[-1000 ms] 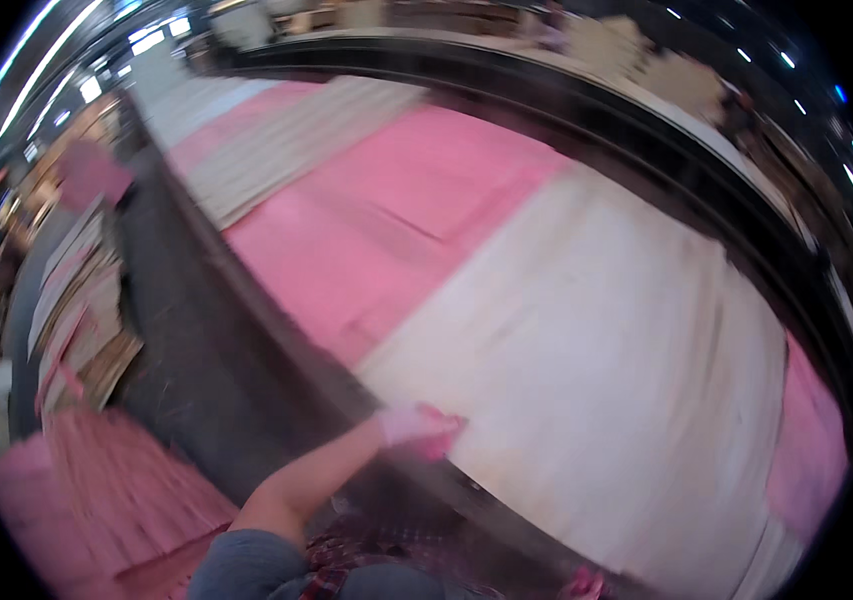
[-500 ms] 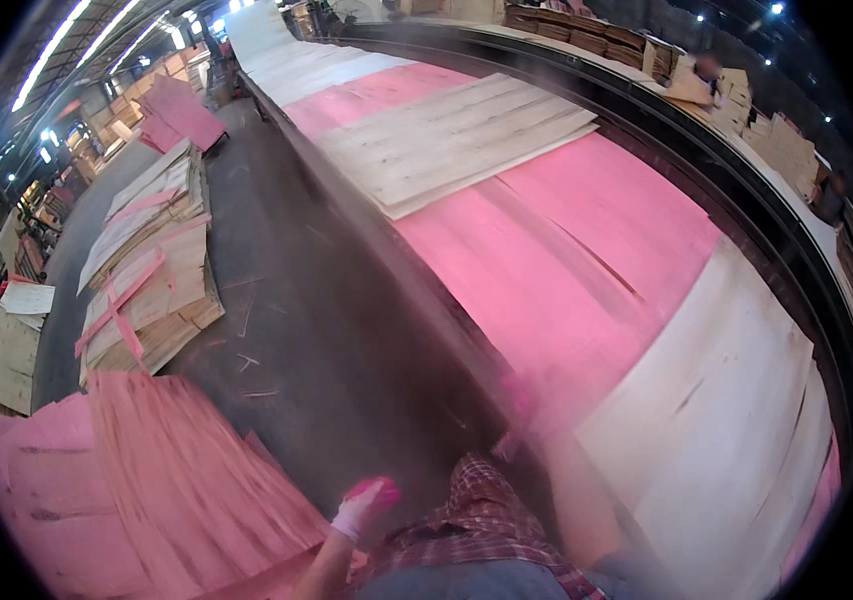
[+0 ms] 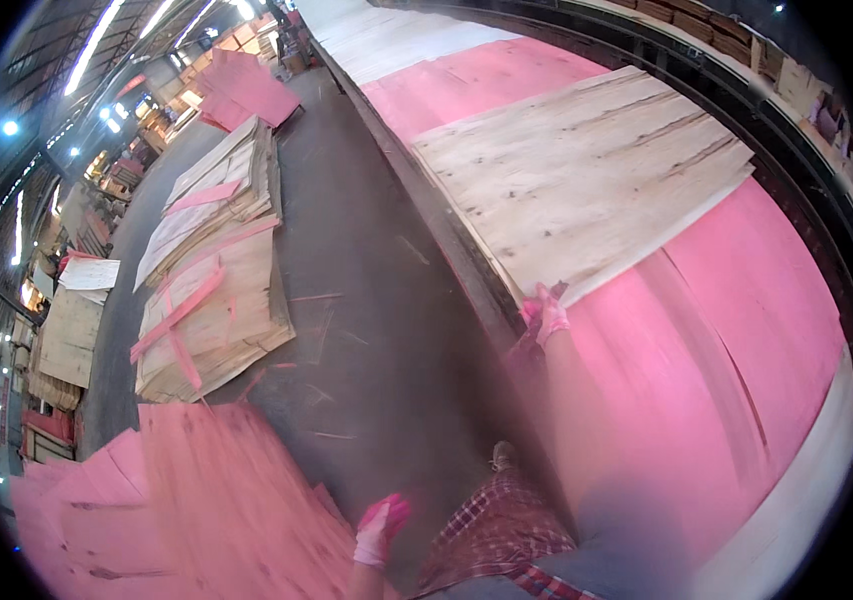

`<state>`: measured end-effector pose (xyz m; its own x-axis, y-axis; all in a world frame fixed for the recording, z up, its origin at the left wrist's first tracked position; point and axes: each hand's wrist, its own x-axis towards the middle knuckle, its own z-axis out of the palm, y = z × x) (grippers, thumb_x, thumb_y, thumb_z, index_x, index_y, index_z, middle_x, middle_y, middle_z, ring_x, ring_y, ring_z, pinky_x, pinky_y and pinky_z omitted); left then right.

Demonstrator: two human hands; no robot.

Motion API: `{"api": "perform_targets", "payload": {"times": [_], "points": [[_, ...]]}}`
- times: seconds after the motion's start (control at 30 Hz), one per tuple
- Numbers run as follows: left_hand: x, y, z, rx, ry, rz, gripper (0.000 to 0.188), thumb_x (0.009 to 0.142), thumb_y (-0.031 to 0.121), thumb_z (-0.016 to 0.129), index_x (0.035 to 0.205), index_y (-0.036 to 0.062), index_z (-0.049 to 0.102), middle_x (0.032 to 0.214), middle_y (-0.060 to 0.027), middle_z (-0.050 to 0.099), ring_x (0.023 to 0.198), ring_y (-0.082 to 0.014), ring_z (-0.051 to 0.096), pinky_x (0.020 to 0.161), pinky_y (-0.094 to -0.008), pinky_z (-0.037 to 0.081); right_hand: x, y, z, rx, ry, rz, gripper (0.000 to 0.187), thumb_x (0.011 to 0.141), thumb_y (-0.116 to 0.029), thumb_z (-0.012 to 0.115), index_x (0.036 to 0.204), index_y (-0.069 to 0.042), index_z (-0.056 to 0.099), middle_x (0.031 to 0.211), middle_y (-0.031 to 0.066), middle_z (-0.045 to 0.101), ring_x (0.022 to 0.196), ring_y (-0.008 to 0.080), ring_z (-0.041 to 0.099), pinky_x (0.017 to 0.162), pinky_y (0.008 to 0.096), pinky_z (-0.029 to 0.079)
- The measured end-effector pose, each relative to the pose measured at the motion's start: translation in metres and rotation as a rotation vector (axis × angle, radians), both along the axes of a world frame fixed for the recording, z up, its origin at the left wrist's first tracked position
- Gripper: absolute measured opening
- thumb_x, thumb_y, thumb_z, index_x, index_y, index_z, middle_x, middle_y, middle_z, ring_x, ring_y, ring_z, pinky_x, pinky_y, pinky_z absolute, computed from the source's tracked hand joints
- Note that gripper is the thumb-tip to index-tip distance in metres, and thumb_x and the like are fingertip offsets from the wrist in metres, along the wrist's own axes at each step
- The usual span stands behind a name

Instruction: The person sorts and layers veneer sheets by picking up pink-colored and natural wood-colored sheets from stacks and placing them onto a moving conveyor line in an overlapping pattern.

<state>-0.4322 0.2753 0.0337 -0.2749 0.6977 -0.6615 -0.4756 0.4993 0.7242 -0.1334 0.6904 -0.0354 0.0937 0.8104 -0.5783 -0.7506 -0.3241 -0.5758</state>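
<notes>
My right hand [image 3: 549, 318], in a pink-stained white glove, is at the near left corner of a pale wood veneer sheet [image 3: 586, 170]. Its fingers close on that corner, though blur softens their outline. Beneath the pale sheet, a pink-coated veneer sheet [image 3: 666, 400] covers the long raised bed. Low in front of my body, my left hand [image 3: 383, 525] wears a similar glove with bright pink fingertips. Its fingers are curled together, and nothing shows in them. A stack of pink veneer sheets [image 3: 216, 490] lies to its left.
Piles of pale veneer [image 3: 211, 320] with pink strips lie on the left. A dark floor aisle [image 3: 366, 260] with scattered splinters separates them from the bed. Farther off lean pink sheets [image 3: 246, 85]. A dark rail [image 3: 746, 110] edges the bed's far side.
My right hand has moved forward along the bed's edge to the pale sheet's corner. The view has shifted, bringing that sheet nearer. My left hand stays low.
</notes>
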Motion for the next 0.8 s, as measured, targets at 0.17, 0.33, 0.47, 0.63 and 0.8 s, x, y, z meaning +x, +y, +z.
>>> {"api": "perform_targets", "payload": {"times": [0.17, 0.33, 0.47, 0.63, 0.8], "points": [[-0.009, 0.099, 0.028, 0.077, -0.078, -0.008, 0.036, 0.087, 0.029, 0.048, 0.113, 0.0037, 0.049, 0.111, -0.0164, 0.055, 0.102, -0.0303, 0.054, 0.087, -0.0392, 0.043, 0.0, 0.044, 0.002, -0.02, -0.063, -0.079, 0.025, 0.081, -0.021, 0.056, 0.105, -0.012, 0.056, 0.072, -0.0012, 0.05, 0.06, 0.0113, 0.049, 0.058, 0.0278, 0.048], [-0.035, 0.198, -0.001, 0.069, -0.274, -0.198, 0.049, 0.088, 0.039, 0.043, 0.12, 0.0024, 0.041, 0.121, -0.0159, 0.047, 0.109, -0.0315, 0.048, 0.088, -0.0416, 0.042, 0.026, -0.043, 0.111, 0.031, -0.12, -0.12, 0.043, 0.078, -0.019, 0.055, 0.118, -0.014, 0.041, 0.092, 0.0021, 0.053, 0.061, 0.0128, 0.048, 0.055, 0.0288, 0.043], [-0.014, 0.27, -0.002, -0.145, -0.492, -0.175, 0.07, 0.081, 0.056, 0.045, 0.126, 0.003, 0.034, 0.127, -0.0145, 0.042, 0.111, -0.0311, 0.046, 0.093, -0.0426, 0.038, 0.086, -0.142, 0.119, -0.075, -0.288, -0.076, 0.027, 0.077, -0.017, 0.057, 0.101, -0.009, 0.048, 0.085, 0.005, 0.053, 0.056, 0.013, 0.05, 0.049, 0.0273, 0.042], [0.029, 0.323, -0.021, -0.237, -0.834, -0.342, 0.068, 0.078, 0.057, 0.049, 0.123, 0.0054, 0.041, 0.119, -0.0134, 0.049, 0.108, -0.0289, 0.048, 0.093, -0.0429, 0.038, 0.113, -0.323, 0.161, -0.301, -0.552, -0.328, 0.01, 0.075, -0.011, 0.061, 0.076, -0.003, 0.056, 0.061, 0.0046, 0.052, 0.043, 0.0115, 0.046, 0.035, 0.0248, 0.038], [0.019, 0.286, -0.093, -0.282, -0.454, -0.572, 0.027, 0.084, 0.035, 0.052, 0.102, 0.0159, 0.054, 0.096, -0.0078, 0.059, 0.084, -0.0264, 0.055, 0.068, -0.0373, 0.048, 0.076, -0.439, 0.216, -0.355, -0.505, -0.429, 0.019, 0.067, -0.009, 0.069, 0.063, -0.005, 0.051, 0.052, 0.001, 0.046, 0.04, 0.0099, 0.044, 0.035, 0.0238, 0.037]]}}
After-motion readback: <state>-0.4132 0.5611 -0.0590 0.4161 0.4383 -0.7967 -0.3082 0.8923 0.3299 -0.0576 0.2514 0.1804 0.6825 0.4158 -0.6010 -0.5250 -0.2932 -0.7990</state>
